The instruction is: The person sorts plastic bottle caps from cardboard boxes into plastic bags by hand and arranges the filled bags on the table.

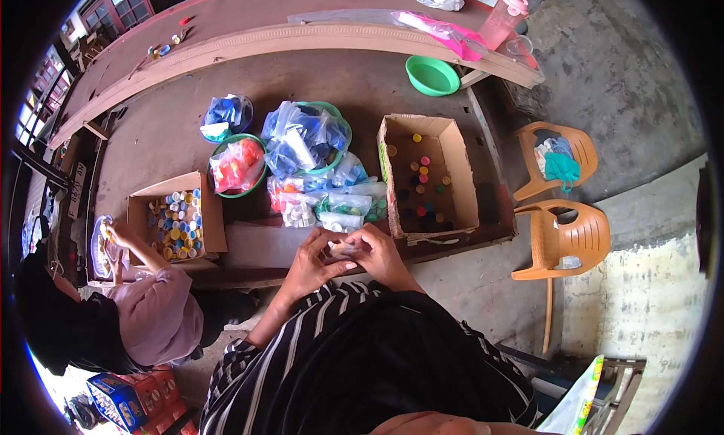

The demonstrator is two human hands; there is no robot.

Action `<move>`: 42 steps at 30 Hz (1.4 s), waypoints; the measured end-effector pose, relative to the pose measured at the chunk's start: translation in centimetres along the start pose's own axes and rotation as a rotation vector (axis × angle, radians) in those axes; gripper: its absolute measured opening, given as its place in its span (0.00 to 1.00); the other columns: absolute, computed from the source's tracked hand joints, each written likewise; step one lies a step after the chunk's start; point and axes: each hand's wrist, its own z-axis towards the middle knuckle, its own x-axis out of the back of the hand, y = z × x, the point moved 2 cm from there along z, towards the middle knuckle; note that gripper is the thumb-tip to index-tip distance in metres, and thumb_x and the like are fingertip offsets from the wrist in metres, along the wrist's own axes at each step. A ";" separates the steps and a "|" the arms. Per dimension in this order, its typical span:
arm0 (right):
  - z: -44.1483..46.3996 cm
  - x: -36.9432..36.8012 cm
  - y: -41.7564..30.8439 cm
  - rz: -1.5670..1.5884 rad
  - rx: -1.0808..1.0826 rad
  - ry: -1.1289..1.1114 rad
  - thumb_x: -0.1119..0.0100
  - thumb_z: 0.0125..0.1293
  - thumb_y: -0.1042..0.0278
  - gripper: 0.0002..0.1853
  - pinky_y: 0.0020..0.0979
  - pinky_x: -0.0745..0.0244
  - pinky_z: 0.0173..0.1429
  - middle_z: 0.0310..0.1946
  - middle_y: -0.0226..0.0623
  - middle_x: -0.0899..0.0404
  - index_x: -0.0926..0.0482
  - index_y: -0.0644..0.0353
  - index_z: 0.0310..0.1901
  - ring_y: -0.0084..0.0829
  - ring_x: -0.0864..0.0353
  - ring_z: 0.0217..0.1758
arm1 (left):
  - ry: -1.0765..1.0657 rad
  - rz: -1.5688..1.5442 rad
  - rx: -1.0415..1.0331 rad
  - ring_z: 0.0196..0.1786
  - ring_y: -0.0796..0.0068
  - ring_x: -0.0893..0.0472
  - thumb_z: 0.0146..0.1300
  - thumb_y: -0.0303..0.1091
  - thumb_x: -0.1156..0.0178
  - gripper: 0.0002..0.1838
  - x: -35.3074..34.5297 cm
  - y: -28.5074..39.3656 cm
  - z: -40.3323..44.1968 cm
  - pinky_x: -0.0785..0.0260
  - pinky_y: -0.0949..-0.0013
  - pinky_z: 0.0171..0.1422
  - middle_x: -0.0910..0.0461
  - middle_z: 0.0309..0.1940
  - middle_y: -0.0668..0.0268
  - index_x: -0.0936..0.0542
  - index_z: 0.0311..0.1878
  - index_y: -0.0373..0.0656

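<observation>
My left hand (308,263) and my right hand (379,258) meet at the table's front edge. Both are closed, fingertips pinching a small, pale, crumpled piece of what looks like clear plastic (344,250); fingers partly cover it. Just beyond lie clear bags of bottle caps (343,205), with white, green and red caps showing. A clear plastic sheet (256,245) lies flat to the left of my hands. On the right stands an open cardboard box (465,180) with several loose caps on its bottom.
Behind the bags, basins hold blue bags (298,137) and red bags (237,166). A co-worker (154,314) at left reaches beside a cardboard box of caps (175,225). A green basin (432,76) is at the back; orange chairs (562,242) stand right.
</observation>
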 end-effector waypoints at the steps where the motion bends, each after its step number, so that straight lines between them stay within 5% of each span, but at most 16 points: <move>1: 0.1 0.6 0.2 0.013 -0.007 -0.026 0.33 0.51 0.83 0.14 0.33 0.24 0.42 0.36 0.37 0.23 0.22 0.61 0.40 0.34 0.18 0.38 | 0.008 0.016 -0.015 0.36 0.72 0.22 0.52 0.36 0.24 0.27 -0.6 0.4 0.5 0.27 0.70 0.38 0.23 0.42 0.60 0.21 0.56 0.41; 6: 0.2 3.4 1.9 0.125 0.053 -0.110 0.32 0.56 0.81 0.15 0.29 0.24 0.46 0.37 0.35 0.22 0.24 0.63 0.45 0.28 0.20 0.41 | 0.142 -0.092 0.047 0.27 0.77 0.24 0.55 0.29 0.28 0.16 -4.0 -0.1 2.0 0.30 0.71 0.34 0.22 0.29 0.65 0.19 0.47 0.38; 14: 2.3 7.9 6.2 0.494 -0.165 -0.349 0.43 0.71 0.76 0.10 0.24 0.26 0.55 0.44 0.31 0.23 0.25 0.66 0.52 0.18 0.23 0.48 | 0.334 0.076 0.076 0.31 0.72 0.18 0.55 0.23 0.32 0.06 -6.8 1.7 3.6 0.26 0.70 0.36 0.22 0.29 0.61 0.18 0.35 0.35; 17: 5.1 10.0 8.9 0.395 -0.209 -0.280 0.42 0.70 0.74 0.08 0.25 0.25 0.49 0.43 0.31 0.18 0.21 0.63 0.48 0.19 0.21 0.42 | 0.398 0.150 0.102 0.29 0.71 0.19 0.54 0.22 0.33 0.05 -7.7 1.7 3.8 0.26 0.70 0.35 0.23 0.28 0.61 0.19 0.34 0.34; 21: 11.5 12.1 19.3 -0.023 -0.033 -0.119 0.41 0.67 0.70 0.10 0.35 0.22 0.50 0.38 0.40 0.17 0.20 0.60 0.48 0.36 0.16 0.44 | 0.509 0.174 0.165 0.27 0.71 0.22 0.53 0.22 0.34 0.05 -8.1 2.7 3.7 0.29 0.70 0.34 0.24 0.28 0.61 0.19 0.33 0.33; 23: 14.6 12.0 26.4 -0.375 0.031 -0.161 0.44 0.64 0.76 0.14 0.44 0.23 0.55 0.47 0.46 0.20 0.21 0.59 0.51 0.47 0.20 0.52 | 0.551 0.190 0.175 0.27 0.71 0.23 0.53 0.22 0.34 0.06 -8.6 2.9 3.5 0.30 0.69 0.34 0.24 0.29 0.60 0.19 0.35 0.33; 26: 17.1 10.9 30.2 -0.765 -0.075 -0.181 0.48 0.61 0.81 0.21 0.47 0.25 0.59 0.59 0.44 0.27 0.25 0.56 0.57 0.51 0.26 0.59 | 0.620 0.214 0.171 0.28 0.71 0.23 0.54 0.21 0.36 0.06 -9.4 2.8 3.1 0.30 0.68 0.34 0.25 0.29 0.61 0.19 0.36 0.34; 29: 18.3 10.1 34.1 -0.728 0.136 -0.069 0.50 0.59 0.83 0.27 0.47 0.26 0.60 0.64 0.41 0.33 0.30 0.54 0.61 0.51 0.29 0.62 | 0.651 0.232 0.167 0.27 0.70 0.24 0.53 0.20 0.38 0.07 -9.8 3.4 2.8 0.31 0.67 0.33 0.26 0.29 0.61 0.21 0.37 0.34; 35: 19.2 9.7 35.5 -0.679 0.070 -0.125 0.50 0.57 0.84 0.26 0.47 0.30 0.64 0.58 0.46 0.29 0.28 0.56 0.58 0.53 0.30 0.61 | 0.726 0.168 0.273 0.29 0.70 0.24 0.54 0.19 0.41 0.08 -9.3 4.2 2.5 0.32 0.67 0.34 0.26 0.31 0.59 0.27 0.37 0.35; 40: 17.8 10.4 34.5 -0.648 0.070 0.050 0.40 0.46 0.87 0.24 0.46 0.27 0.57 0.48 0.50 0.24 0.24 0.60 0.48 0.53 0.25 0.53 | 0.633 0.264 0.066 0.35 0.52 0.19 0.53 0.16 0.46 0.07 -8.5 3.4 3.5 0.26 0.60 0.43 0.20 0.37 0.55 0.23 0.35 0.35; 42: 17.0 11.3 32.1 -0.486 0.157 0.097 0.38 0.49 0.86 0.20 0.42 0.25 0.54 0.46 0.46 0.24 0.24 0.61 0.46 0.47 0.22 0.49 | 0.562 0.295 0.052 0.39 0.53 0.17 0.54 0.17 0.46 0.08 -8.1 3.1 4.0 0.25 0.61 0.46 0.19 0.42 0.56 0.20 0.36 0.36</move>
